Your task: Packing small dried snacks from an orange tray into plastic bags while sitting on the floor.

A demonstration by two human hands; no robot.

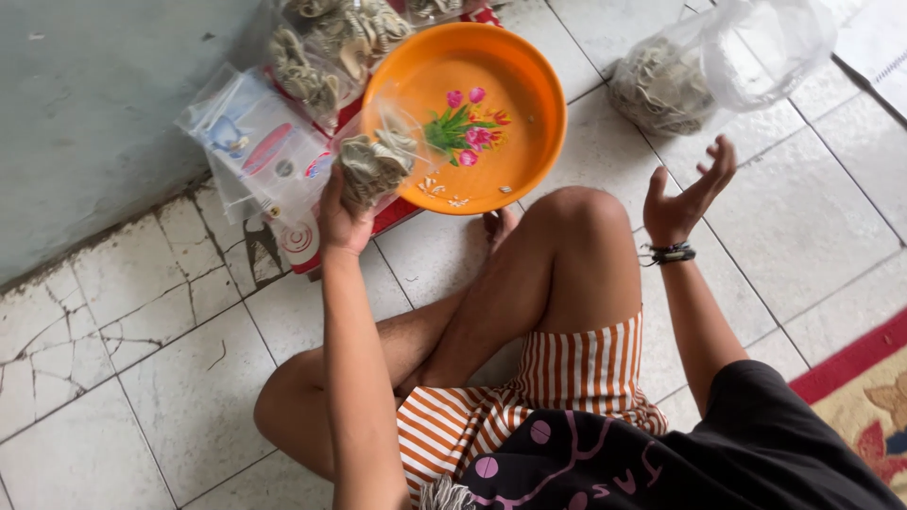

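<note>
I'm watching through one head-worn camera, looking steeply down from above the seated person, facing forward over the bent knees toward the orange bowl [491, 85] and wall [94, 104], sitting close, showing tiled floor [189, 378].

Bare tiles [803, 217] beyond raised knee [576, 212]

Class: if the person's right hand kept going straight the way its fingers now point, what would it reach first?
Probably the clear plastic bag of pale pieces beyond the right hand; depth is uncertain.
</note>
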